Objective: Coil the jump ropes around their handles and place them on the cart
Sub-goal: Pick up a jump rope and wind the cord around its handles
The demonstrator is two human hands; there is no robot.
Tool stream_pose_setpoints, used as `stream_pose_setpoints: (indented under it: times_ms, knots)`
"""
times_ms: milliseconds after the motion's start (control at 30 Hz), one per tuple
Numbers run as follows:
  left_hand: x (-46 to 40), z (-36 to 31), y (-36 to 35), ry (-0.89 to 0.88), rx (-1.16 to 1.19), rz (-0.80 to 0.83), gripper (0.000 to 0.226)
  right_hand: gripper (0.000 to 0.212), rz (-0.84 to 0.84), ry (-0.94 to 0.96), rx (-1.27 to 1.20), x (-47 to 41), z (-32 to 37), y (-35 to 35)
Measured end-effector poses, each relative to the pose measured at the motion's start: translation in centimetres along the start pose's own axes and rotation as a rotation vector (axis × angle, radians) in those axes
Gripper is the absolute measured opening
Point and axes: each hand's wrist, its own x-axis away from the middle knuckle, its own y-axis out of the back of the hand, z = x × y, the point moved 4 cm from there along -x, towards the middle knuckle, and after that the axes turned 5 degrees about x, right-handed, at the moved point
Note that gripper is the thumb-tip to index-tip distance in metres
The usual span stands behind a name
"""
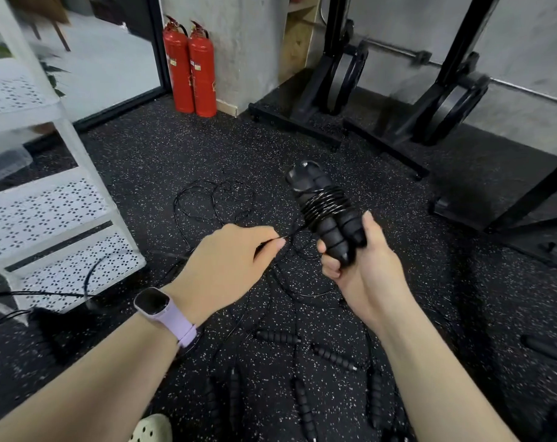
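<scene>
- The right hand (363, 266) grasps a pair of black ribbed foam handles (329, 215) held together, near the centre of the frame, above the floor.
- Several turns of thin black cord (323, 202) already sit around the middle of these handles, so the coiling is begun but not finished.
- The left hand (229, 260) pinches the free part of this cord just left of the handles; loose loops (207, 199) lie on the speckled black rubber floor (149, 148) behind.
- More black ribbed handles (333, 357) with tangled cords lie uncoiled in the lower part of the frame.
- The white perforated metal cart (47, 212) stands at the left; no coiled rope is visible on its shelves, so most of the work seems left.
</scene>
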Motion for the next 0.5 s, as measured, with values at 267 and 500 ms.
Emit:
stream_pose_setpoints:
  times_ms: [267,500]
  knots:
    - [0.2,-0.9,-0.9,-0.177,-0.325,0.285,0.024,0.038,0.022,0.196,1.352,0.4,-0.7,-0.4]
    - [0.7,-1.7,-0.4,-0.223,-0.215,0.359,0.054,0.035,0.278,0.018,1.475,0.6,-0.8,-0.3]
